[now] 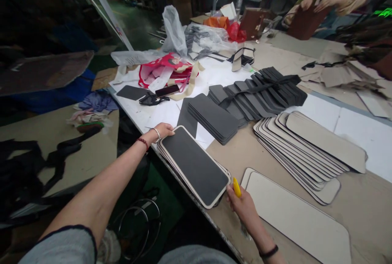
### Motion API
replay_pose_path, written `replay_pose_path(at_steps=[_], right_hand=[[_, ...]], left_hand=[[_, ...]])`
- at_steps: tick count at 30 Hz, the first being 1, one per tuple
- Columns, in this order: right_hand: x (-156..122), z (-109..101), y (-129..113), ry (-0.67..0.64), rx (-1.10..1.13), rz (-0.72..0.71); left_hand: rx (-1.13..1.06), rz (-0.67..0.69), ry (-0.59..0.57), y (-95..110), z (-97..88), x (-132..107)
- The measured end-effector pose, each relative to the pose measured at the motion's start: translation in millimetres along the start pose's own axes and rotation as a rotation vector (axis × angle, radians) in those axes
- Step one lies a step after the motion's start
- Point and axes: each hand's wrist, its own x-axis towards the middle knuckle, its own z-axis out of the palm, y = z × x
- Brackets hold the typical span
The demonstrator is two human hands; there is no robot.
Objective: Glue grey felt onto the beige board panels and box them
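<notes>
Boards with dark faces and pale rims lie in a stack (194,166) at lower centre of the frame, at the table (234,154) edge. We see our left hand (162,130) curled over the stack's far end, gripping it, and our right hand (241,207) closed around a yellow tool (237,187), touching the near corner. Dark grey pads (214,118) sit just above; fanned beige boards (306,149) lie to the right. A co-worker's 2 hands (333,1) hold a brown piece (306,23) at upper right.
</notes>
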Motion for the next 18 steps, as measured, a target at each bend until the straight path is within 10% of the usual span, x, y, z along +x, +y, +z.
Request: replay_pose_path(at_steps=[18], right_hand=[[-7.3, -3.5, -27.3, 0.039, -0.238, -0.070]], left_hand=[[0.079, 0.009, -0.054, 7.9, -4.7, -17.6]])
